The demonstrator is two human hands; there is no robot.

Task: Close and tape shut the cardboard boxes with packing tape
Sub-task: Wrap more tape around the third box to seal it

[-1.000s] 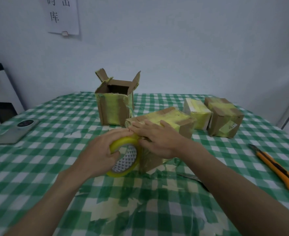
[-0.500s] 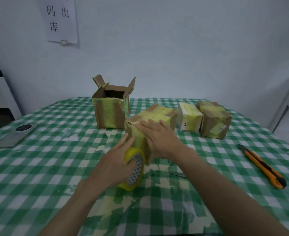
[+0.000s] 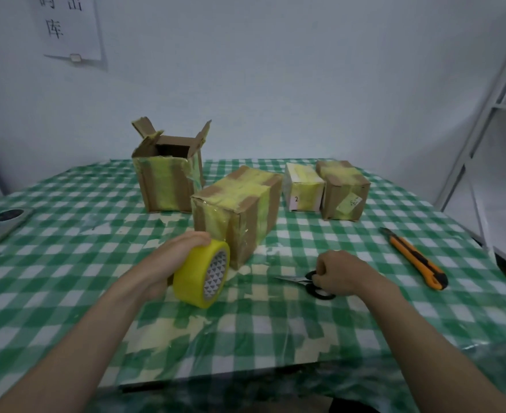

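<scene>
Here, at the far left of the checked worktop, we see a phone lying flat. Behind, an open box stands with its flaps up. Our left hand grips the yellow tape roll, fingers curled over its top rim, the roll standing on edge just in front of the taped box. Our right hand rests on the scissors, fingers curled around the black handles, blades pointing left on the cloth. Two small taped boxes sit behind, touching each other. An orange utility knife lies well apart at the right.
</scene>
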